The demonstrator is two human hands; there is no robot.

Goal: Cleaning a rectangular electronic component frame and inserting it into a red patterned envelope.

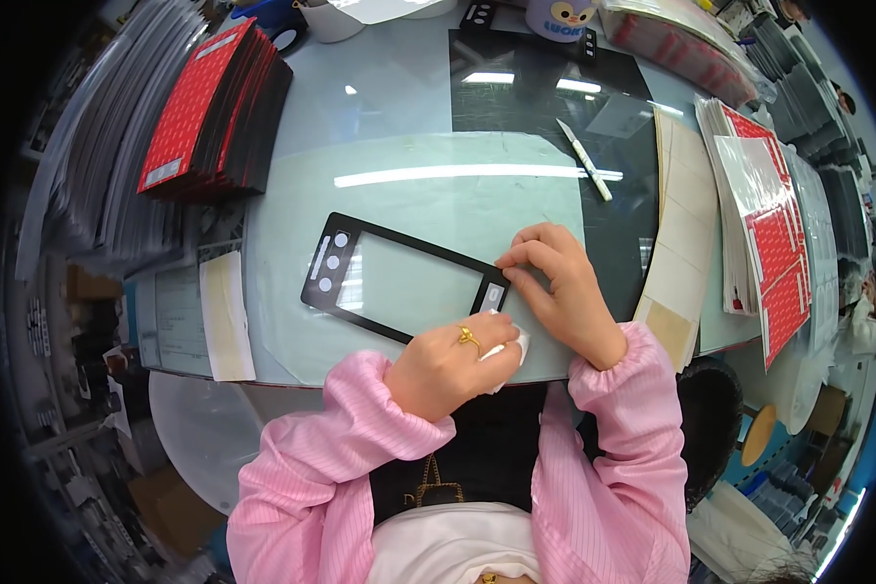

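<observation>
A flat rectangular panel (pixel 323 263) with a black border and a clear middle lies tilted on the pale green mat. Pale round and oblong shapes mark its left end, and a small pale rectangle its right end. My right hand (pixel 565 292) pinches the panel's upper right corner between thumb and fingers. My left hand (pixel 453 362), with a gold ring on one finger, is closed on a crumpled white wipe (pixel 523 343) at the panel's lower right corner. The left hand covers part of the panel's near edge.
A white-handled craft knife (pixel 586 164) lies beyond my right hand. Stacked red and black sheets (pixel 204 112) stand at the left, beside many clear sheets (pixel 127 146). Beige card strips (pixel 686 214) and red-printed packets (pixel 774 234) lie right. A purple cup (pixel 558 18) is at the back.
</observation>
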